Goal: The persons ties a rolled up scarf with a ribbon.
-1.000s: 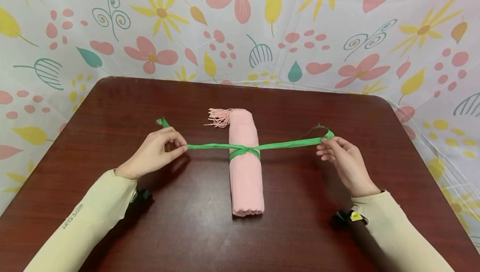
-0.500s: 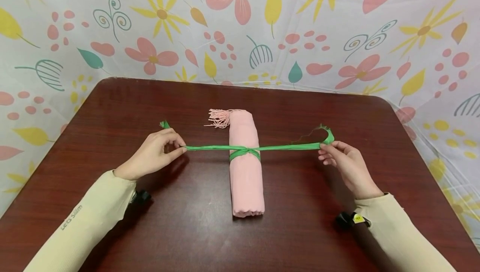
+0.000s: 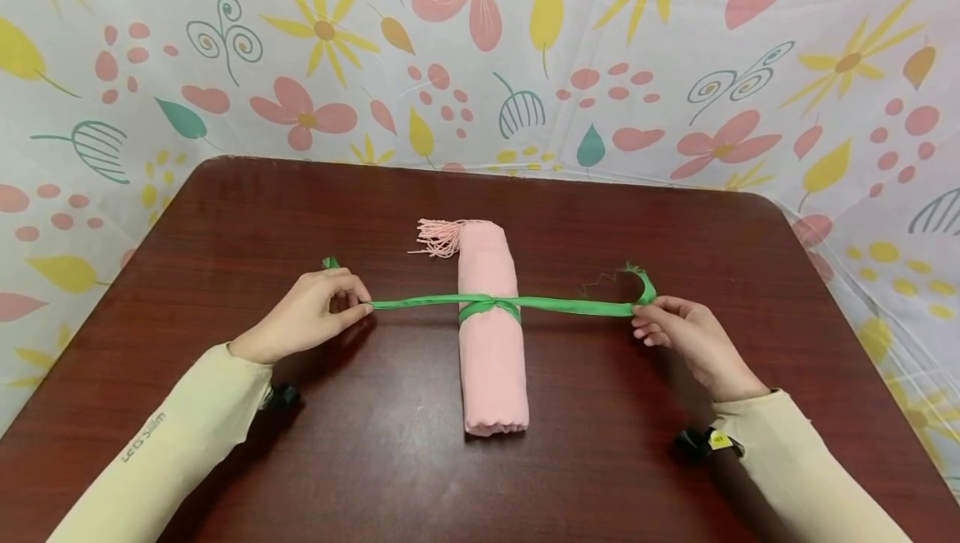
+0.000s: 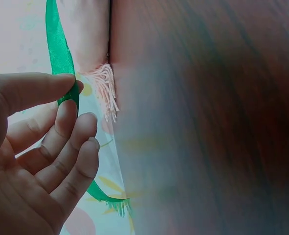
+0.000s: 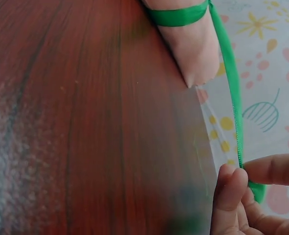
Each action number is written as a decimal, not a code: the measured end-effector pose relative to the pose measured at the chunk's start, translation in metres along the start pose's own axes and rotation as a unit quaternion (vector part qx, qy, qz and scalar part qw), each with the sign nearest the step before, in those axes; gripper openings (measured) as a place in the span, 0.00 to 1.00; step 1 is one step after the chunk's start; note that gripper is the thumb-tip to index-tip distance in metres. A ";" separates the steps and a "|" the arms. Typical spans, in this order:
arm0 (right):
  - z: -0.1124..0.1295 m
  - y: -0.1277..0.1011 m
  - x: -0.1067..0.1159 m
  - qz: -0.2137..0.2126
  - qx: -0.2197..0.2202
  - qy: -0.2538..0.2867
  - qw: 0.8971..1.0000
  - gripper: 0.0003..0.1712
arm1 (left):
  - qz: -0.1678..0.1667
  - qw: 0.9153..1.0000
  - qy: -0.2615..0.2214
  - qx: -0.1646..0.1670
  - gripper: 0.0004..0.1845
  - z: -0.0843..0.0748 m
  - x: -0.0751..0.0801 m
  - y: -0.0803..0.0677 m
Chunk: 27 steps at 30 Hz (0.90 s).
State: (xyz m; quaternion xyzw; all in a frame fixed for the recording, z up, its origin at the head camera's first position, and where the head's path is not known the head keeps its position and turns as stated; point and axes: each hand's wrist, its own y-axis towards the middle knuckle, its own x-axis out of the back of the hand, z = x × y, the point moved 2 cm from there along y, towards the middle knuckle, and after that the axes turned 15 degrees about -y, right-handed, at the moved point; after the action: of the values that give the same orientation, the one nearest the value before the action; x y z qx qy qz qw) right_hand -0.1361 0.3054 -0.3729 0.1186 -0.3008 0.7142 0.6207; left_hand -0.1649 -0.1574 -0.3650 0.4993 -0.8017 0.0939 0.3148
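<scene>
A rolled pink cloth (image 3: 492, 372) with a fringe (image 3: 438, 237) at its far end lies lengthwise on the table. Around its middle runs a green ribbon (image 3: 570, 305), crossed in a knot on top. My left hand (image 3: 303, 318) pinches one ribbon end between thumb and forefinger, and a short frayed tail sticks out behind it. On the other side my right hand (image 3: 693, 343) pinches the opposite end, its loose tail curling up above the fingers. Both ribbon lengths stretch out nearly straight from the knot. In the left wrist view the ribbon (image 4: 61, 54) passes under the thumb.
The dark brown wooden table (image 3: 360, 460) has rounded far corners. Behind it hangs a white curtain (image 3: 480, 93) printed with flowers and leaves. A loose green thread trails near the right ribbon tail. Dark wrist cameras sit under both sleeves.
Both hands have come down slightly toward the near side, the right one more, bringing the ribbon ends lower. The pink roll stays in place and both pinches hold.
</scene>
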 end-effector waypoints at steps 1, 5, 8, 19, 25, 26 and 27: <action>0.000 0.000 0.000 0.004 -0.001 -0.005 1.000 0.17 | 0.003 1.000 -0.002 0.004 0.02 0.000 0.000 0.000; 0.000 0.001 -0.002 0.015 -0.005 -0.031 0.999 0.19 | 0.012 1.000 -0.006 0.012 0.03 0.001 -0.002 0.001; 0.001 0.001 -0.002 0.021 -0.003 -0.051 0.998 0.20 | 0.015 1.000 -0.004 0.015 0.03 0.002 -0.003 0.002; 0.004 0.002 -0.001 0.053 -0.014 -0.074 0.996 0.23 | 0.037 0.999 -0.013 0.020 0.02 0.002 -0.004 0.004; 0.005 0.000 0.000 0.074 -0.025 -0.058 0.995 0.26 | 0.049 0.998 -0.025 0.028 0.01 0.002 -0.005 0.005; 0.005 0.000 0.000 0.077 -0.028 -0.058 0.995 0.27 | 0.052 0.998 -0.026 0.029 0.02 0.001 -0.005 0.005; 0.005 0.000 0.001 0.080 -0.030 -0.059 0.995 0.27 | 0.054 0.998 -0.026 0.029 0.02 0.001 -0.005 0.005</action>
State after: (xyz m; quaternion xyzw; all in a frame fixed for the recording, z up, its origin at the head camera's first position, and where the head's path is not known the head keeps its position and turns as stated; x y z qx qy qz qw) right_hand -0.1374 0.3028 -0.3685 0.1178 -0.3664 0.7439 0.5463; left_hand -0.1679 -0.1519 -0.3683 0.4668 -0.8323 0.1212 0.2733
